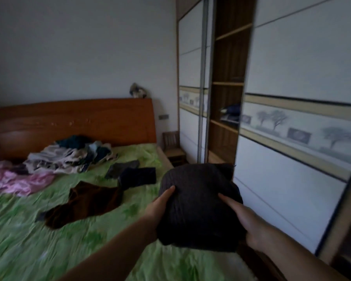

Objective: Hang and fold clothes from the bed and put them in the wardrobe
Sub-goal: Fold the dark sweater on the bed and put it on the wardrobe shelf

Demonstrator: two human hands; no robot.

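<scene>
A folded dark knitted garment (199, 203) is held up between both my hands, in front of the wardrobe. My left hand (159, 205) grips its left edge with the thumb on top. My right hand (245, 218) grips its right edge, thumb lying across the knit. The wardrobe (296, 63) has white sliding doors, and an open gap shows wooden shelves (228, 84) with a small folded stack (231, 114) on one. On the green bed (28, 240) lie a brown garment (87, 201), dark folded pieces (134, 174) and a mixed pile of clothes (69, 157).
A pink cloth (12, 179) lies at the bed's left side. The orange wooden headboard (73, 120) stands against the wall with a small object (138, 90) on top. A low wooden bedside table (173, 149) sits between bed and wardrobe.
</scene>
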